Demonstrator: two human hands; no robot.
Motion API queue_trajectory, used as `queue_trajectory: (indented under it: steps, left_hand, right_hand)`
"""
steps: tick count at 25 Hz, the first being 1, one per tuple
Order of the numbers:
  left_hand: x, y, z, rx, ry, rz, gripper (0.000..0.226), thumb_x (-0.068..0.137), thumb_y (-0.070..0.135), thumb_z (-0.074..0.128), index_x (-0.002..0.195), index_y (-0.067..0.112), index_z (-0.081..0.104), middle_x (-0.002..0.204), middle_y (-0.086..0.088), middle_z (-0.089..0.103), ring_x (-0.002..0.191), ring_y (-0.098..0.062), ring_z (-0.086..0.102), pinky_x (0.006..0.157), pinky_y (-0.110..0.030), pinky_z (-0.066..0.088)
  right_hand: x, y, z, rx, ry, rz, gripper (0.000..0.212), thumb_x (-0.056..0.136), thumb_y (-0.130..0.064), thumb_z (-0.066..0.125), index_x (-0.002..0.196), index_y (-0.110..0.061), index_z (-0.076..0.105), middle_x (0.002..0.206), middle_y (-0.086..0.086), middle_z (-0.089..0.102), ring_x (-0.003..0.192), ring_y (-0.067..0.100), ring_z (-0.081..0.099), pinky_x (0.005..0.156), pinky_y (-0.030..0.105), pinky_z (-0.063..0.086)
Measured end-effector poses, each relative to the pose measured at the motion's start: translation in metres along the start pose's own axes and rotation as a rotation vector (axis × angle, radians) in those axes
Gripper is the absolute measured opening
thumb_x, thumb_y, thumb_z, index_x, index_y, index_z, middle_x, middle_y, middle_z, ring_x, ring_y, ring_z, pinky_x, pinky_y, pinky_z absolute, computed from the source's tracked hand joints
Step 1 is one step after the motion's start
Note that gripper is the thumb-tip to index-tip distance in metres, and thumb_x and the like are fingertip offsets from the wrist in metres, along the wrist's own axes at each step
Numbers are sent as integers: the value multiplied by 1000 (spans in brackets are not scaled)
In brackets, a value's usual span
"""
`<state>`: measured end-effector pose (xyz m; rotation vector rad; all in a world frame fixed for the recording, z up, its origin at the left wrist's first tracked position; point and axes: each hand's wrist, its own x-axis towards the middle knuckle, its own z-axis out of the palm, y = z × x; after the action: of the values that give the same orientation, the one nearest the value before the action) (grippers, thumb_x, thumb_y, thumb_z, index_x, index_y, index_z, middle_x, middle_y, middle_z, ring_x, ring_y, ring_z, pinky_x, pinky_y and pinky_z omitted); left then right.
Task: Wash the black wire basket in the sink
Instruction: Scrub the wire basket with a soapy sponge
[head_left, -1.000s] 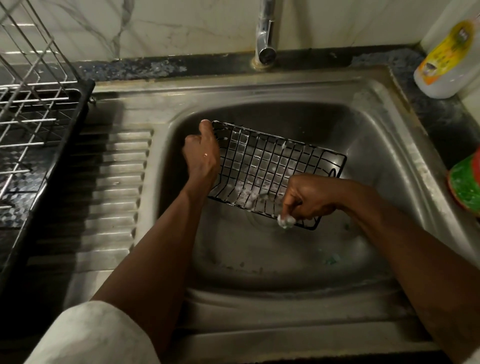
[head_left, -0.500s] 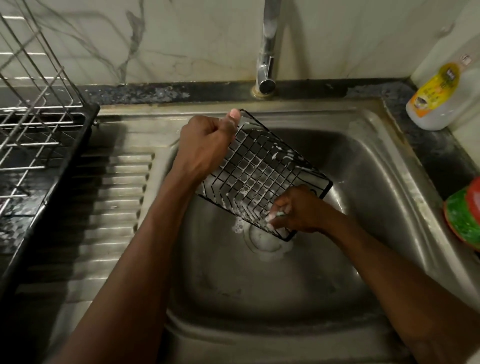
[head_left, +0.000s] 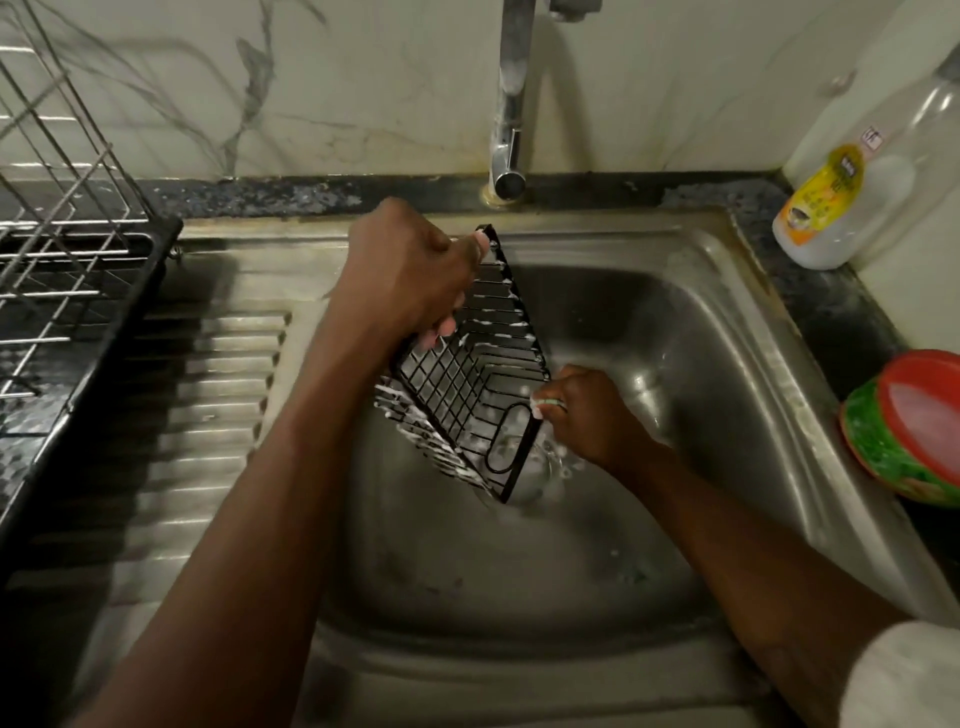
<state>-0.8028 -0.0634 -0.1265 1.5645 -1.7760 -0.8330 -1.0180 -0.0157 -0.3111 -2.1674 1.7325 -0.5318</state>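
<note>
The black wire basket (head_left: 470, 379) is tipped steeply on edge over the steel sink (head_left: 727, 322), streaked with white foam. My left hand (head_left: 415, 275) grips its upper left rim, thumb near the top corner. My right hand (head_left: 587, 415) holds a small foamy green scrubber (head_left: 543, 405) against the basket's lower right edge, near the oval handle loop. The basket's lowest corner reaches down close to the drain, which it partly hides.
A tap (head_left: 511, 98) stands at the back above the basin. A wire dish rack (head_left: 62, 270) on a black tray sits left of the ribbed drainboard (head_left: 208, 395). A plastic bottle (head_left: 852, 187) and a red-green tub (head_left: 909, 431) sit on the right counter.
The basket has been turned from lying fairly flat to standing steeply on edge. My left hand rose toward the tap with its rim; my right hand shifted to the lower right edge.
</note>
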Motion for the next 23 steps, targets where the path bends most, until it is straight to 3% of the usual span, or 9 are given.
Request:
queue_trajectory:
  steps: [2,4,7,10,13,14,16,19,23]
  left_hand:
    - [-11,8,17,80,80,65,46,97,39,63,63,8,67,45,0,57,29,-4,49,37,-8,39]
    - [-23,18,40,83,72,115,41,98,37,62,67,9,66,50,2,56,35,-3,51,41,-7,41]
    - [-33,23,64,160,61,200,42,98,44,58,71,12,64,65,-6,61,48,-13,56,54,-28,57]
    - [-25,19,60,147,61,206,47,96,44,60,66,8,64,57,-6,59,45,-17,55,55,-34,57]
    - [-17,16,50,105,82,189,50,96,40,62,62,4,60,50,-6,52,37,-14,43,45,-28,43]
    - [-16,16,48,103,88,199,51,96,39,62,61,2,59,48,-5,49,35,-13,39,45,-25,38]
    - [-16,16,45,105,77,209,54,96,38,62,59,-1,58,46,-5,46,33,-12,35,41,-23,35]
    - [-13,13,41,86,59,206,56,96,37,62,58,-4,59,43,-6,47,30,-10,32,38,-25,40]
    - [-6,9,34,73,85,190,58,95,37,65,54,-3,55,39,-2,39,31,-14,32,41,-23,40]
  right_hand:
    - [-5,2,6,-17,-4,-46,14,67,5,75,65,-9,74,65,-7,58,63,22,58,61,21,39]
    - [-6,7,15,-68,-86,-28,16,62,9,75,62,-7,70,65,9,62,59,28,61,58,28,52]
    - [-7,5,22,-48,-152,105,20,64,12,70,57,-6,63,62,11,60,53,27,60,55,36,56]
    - [-21,-26,23,23,-229,-141,22,60,8,69,53,-11,59,55,2,57,51,19,56,59,17,41]
    - [-33,-44,30,-15,-280,-353,25,73,-5,62,55,-17,50,61,-3,53,56,10,48,59,21,35]
    - [-30,-38,35,-30,-279,-349,19,74,-8,60,56,-14,58,64,-1,59,58,12,54,59,24,40]
    - [-19,-13,35,-61,-122,-124,14,69,-2,62,69,-10,73,73,7,67,64,20,63,62,26,52]
    - [-13,11,18,-160,-70,146,23,67,5,66,81,-9,76,79,11,65,69,27,65,64,28,54]
    - [-24,-16,25,-78,-114,-64,10,72,0,62,73,-7,69,74,11,64,65,23,58,63,34,55]
